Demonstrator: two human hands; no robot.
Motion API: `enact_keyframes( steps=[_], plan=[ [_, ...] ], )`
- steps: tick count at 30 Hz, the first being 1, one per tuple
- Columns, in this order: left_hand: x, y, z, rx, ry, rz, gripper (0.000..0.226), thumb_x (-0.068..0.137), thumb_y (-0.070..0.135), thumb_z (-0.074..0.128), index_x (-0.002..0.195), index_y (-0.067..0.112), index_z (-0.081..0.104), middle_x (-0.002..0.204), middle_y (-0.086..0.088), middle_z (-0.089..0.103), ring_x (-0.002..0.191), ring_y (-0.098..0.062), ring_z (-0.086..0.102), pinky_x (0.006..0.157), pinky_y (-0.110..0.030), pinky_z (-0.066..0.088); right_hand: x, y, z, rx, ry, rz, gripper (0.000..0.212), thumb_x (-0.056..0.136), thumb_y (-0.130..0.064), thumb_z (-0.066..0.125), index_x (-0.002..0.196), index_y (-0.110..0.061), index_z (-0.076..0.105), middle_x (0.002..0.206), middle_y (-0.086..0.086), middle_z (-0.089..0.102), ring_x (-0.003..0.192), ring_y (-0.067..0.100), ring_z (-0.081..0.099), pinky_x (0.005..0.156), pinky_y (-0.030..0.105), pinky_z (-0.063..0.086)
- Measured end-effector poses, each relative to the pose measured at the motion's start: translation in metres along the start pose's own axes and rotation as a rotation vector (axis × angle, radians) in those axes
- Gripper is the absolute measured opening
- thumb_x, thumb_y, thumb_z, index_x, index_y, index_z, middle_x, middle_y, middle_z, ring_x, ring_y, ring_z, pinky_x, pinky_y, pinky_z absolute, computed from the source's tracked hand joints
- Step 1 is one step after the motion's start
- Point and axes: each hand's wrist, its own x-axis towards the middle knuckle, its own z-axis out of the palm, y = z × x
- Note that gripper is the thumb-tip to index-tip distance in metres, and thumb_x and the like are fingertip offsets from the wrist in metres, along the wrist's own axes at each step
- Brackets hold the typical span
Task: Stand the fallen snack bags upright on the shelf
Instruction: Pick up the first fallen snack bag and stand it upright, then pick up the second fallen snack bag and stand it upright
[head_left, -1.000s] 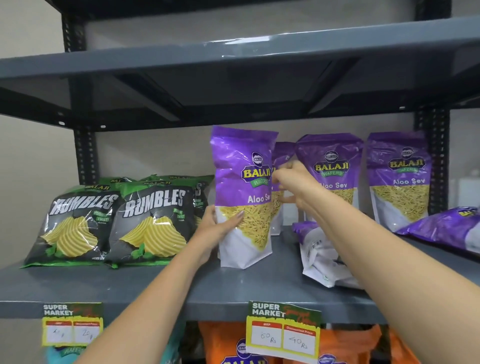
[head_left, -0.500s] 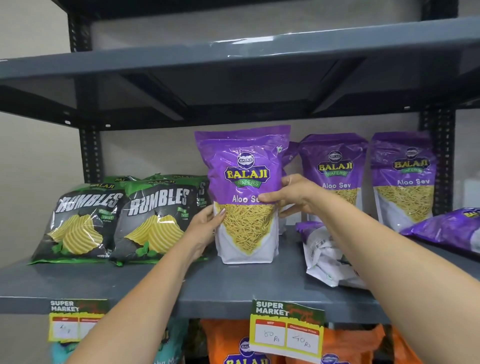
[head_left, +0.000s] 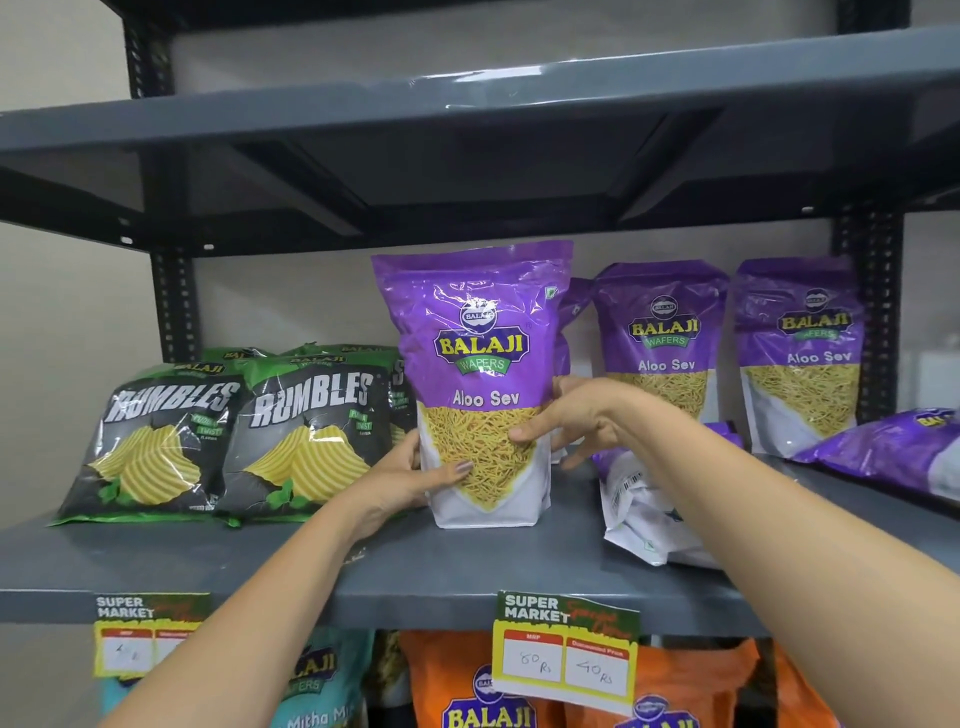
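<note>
A purple Aloo Sev bag (head_left: 480, 364) stands upright on the grey shelf (head_left: 457, 577), front facing me. My left hand (head_left: 415, 478) grips its lower left side, thumb across the front. My right hand (head_left: 566, 421) holds its right edge with fingers spread. Just right of it a purple bag (head_left: 644, 509) lies fallen on the shelf, white back up. Another fallen purple bag (head_left: 893, 452) lies at the far right. Two purple bags (head_left: 662, 338) (head_left: 800, 353) stand upright at the back; another is partly hidden behind the held one.
Green and black Rumbles chip bags (head_left: 156, 441) (head_left: 311, 431) lean upright at the left. An upper shelf (head_left: 467, 104) hangs close overhead. Price tags (head_left: 566, 649) hang from the shelf's front edge. Orange and teal bags (head_left: 488, 691) fill the shelf below.
The held bag has been turned to face front and set down squarely. My right hand slid from its top area down to its right edge; my left hand moved lower.
</note>
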Motion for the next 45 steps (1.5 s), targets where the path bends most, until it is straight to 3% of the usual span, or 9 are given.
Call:
enact_keyframes(
  steps=[5,9,22,26,29,31,35,39,45],
  plan=[
    [-0.025,0.006,0.006,0.078,0.020,0.030,0.073,0.069,0.032,0.080,0.132,0.032,0.044,0.126,0.007,0.066,0.109,-0.010,0.065,0.075,-0.021,0.056,-0.023,0.003,0.009,0.021,0.016,-0.065,0.071,0.064,-0.027,0.087,0.127,-0.019,0.055,0.128,0.006,0.065,0.114,0.030,0.063,0.087,0.048,0.056],
    [-0.051,0.010,0.007,0.148,0.037,0.074,0.090,0.059,0.044,0.082,0.138,0.033,0.039,0.128,0.011,0.065,0.115,-0.009,0.063,0.101,-0.034,0.049,-0.042,0.008,0.015,0.042,0.036,-0.100,0.071,0.070,-0.024,0.084,0.132,-0.023,0.050,0.127,0.005,0.063,0.111,0.029,0.063,0.081,0.047,0.058],
    [-0.085,0.021,0.018,0.269,0.142,0.079,0.107,0.050,0.069,0.077,0.141,0.033,0.034,0.139,0.013,0.054,0.124,-0.009,0.054,0.111,-0.034,0.036,-0.076,0.007,0.015,0.045,0.016,-0.166,0.079,0.071,-0.030,0.082,0.138,-0.022,0.043,0.125,0.005,0.064,0.104,0.022,0.064,0.083,0.038,0.058],
    [-0.115,0.047,0.038,0.758,0.838,0.715,0.075,0.076,0.056,0.068,0.129,0.004,0.053,0.125,-0.011,0.059,0.116,-0.022,0.053,0.100,-0.035,0.042,-0.100,0.014,-0.030,0.116,0.234,-0.264,0.071,0.077,-0.034,0.076,0.139,-0.018,0.046,0.123,0.010,0.062,0.098,0.020,0.066,0.067,0.029,0.057],
    [-0.131,0.066,0.071,0.851,0.756,1.214,0.026,0.088,0.023,0.058,0.092,0.000,0.070,0.090,-0.002,0.065,0.085,-0.021,0.059,0.082,-0.031,0.046,-0.106,0.037,-0.078,0.096,0.482,-0.221,0.038,0.082,-0.031,0.073,0.115,-0.013,0.064,0.106,0.011,0.070,0.080,0.018,0.065,0.058,0.024,0.056],
    [-0.125,0.076,0.108,0.669,0.447,1.112,0.021,0.088,0.028,0.056,0.086,0.013,0.070,0.084,0.007,0.068,0.078,-0.011,0.061,0.074,-0.024,0.045,-0.098,0.064,-0.104,0.020,0.604,-0.133,0.028,0.083,-0.032,0.070,0.102,-0.011,0.066,0.093,0.012,0.071,0.068,0.020,0.061,0.059,0.028,0.054],
    [-0.065,0.094,0.177,0.340,0.058,0.383,0.031,0.085,0.045,0.056,0.103,0.022,0.068,0.110,0.004,0.066,0.108,-0.008,0.060,0.093,-0.022,0.043,-0.083,0.111,-0.114,-0.294,0.619,0.123,0.031,0.090,-0.044,0.057,0.089,-0.014,0.057,0.071,0.004,0.059,0.058,0.020,0.053,0.057,0.029,0.045],
    [0.012,0.077,0.204,0.243,-0.051,-0.157,0.076,0.078,0.059,0.055,0.135,0.010,0.053,0.137,-0.008,0.056,0.125,-0.025,0.053,0.107,-0.034,0.039,-0.074,0.130,-0.100,0.091,0.419,0.335,0.060,0.088,-0.065,0.044,0.103,-0.009,0.055,0.079,0.009,0.056,0.068,0.023,0.056,0.062,0.028,0.046],
    [0.043,0.063,0.203,0.052,-0.084,-0.328,0.025,0.083,0.032,0.059,0.091,0.010,0.066,0.067,-0.008,0.065,0.047,-0.018,0.060,0.056,-0.024,0.047,-0.060,0.137,-0.098,0.326,0.278,0.306,0.066,0.069,-0.063,0.070,0.104,-0.006,0.066,0.107,0.015,0.070,0.095,0.030,0.068,0.078,0.038,0.057]
  ],
)
